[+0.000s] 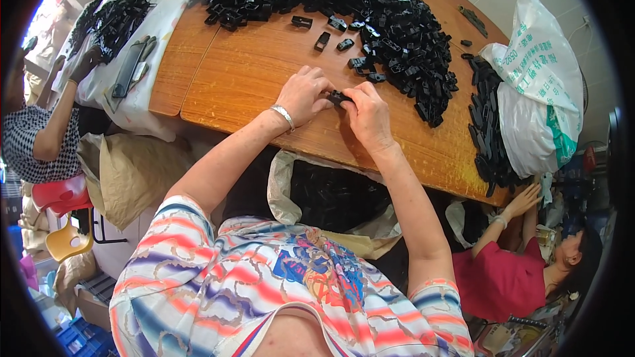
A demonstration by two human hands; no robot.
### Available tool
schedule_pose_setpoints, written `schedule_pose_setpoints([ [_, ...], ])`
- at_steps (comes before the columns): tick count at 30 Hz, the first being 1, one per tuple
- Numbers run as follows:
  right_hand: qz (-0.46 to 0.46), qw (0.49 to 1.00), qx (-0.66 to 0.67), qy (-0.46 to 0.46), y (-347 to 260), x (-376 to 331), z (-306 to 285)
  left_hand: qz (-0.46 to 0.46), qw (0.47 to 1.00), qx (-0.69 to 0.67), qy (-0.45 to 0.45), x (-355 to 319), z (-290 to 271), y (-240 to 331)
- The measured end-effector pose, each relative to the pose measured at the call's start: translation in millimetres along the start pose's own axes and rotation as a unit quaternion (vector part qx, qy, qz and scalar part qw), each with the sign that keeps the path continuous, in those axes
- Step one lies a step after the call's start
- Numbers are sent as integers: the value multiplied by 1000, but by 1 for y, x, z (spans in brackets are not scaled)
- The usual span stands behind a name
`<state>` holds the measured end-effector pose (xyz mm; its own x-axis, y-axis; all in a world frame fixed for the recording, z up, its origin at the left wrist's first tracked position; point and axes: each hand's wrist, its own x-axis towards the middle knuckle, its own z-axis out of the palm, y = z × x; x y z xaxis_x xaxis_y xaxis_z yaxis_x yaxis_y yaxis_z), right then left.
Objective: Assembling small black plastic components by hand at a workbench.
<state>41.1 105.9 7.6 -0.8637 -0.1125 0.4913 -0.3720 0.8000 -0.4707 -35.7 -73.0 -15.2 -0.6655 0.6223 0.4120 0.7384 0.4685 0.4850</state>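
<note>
Over the near part of the wooden table [245,92], my two hands meet at a small black plastic part [339,97]. My left hand [304,94] pinches its left end between thumb and fingers. From the other side, my right hand [368,114] grips it with thumb and forefinger. The fingers cover much of the part, so its exact kind cannot be made out. Just beyond my hands lie a few loose black parts [322,41], apart from a large heap of similar black plastic pieces [390,20] that curves across the far side and right.
An open sack [283,188] of black pieces sits below the table edge. Long black parts [486,125] and a white plastic bag [539,92] lie at the right. A person in red [503,277] works there; another in a checked top [40,149] works at the left.
</note>
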Motion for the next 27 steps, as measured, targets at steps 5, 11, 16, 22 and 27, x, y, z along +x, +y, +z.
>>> schedule_pose_setpoints([
  [5, -21, 1000, 14, -10, 4, -2, 2, -3, 1000, -15, -4, -4, 3, 1],
  [11, -31, 995, -86, -35, -12, -14, 8, 0, 1000, -26, 7, -5, 2, 4],
  [16, -2, 994, -105, -5, -8, -21, 5, 9, 1000, -15, -18, -1, 1, 6],
  [22, 81, 986, 0, -147, -47, -77, -46, -49, 981, -155, -104, 28, -16, 0],
  [27, 47, 983, 6, -175, -30, -75, -67, -107, 994, -28, 11, 72, 15, 9],
])
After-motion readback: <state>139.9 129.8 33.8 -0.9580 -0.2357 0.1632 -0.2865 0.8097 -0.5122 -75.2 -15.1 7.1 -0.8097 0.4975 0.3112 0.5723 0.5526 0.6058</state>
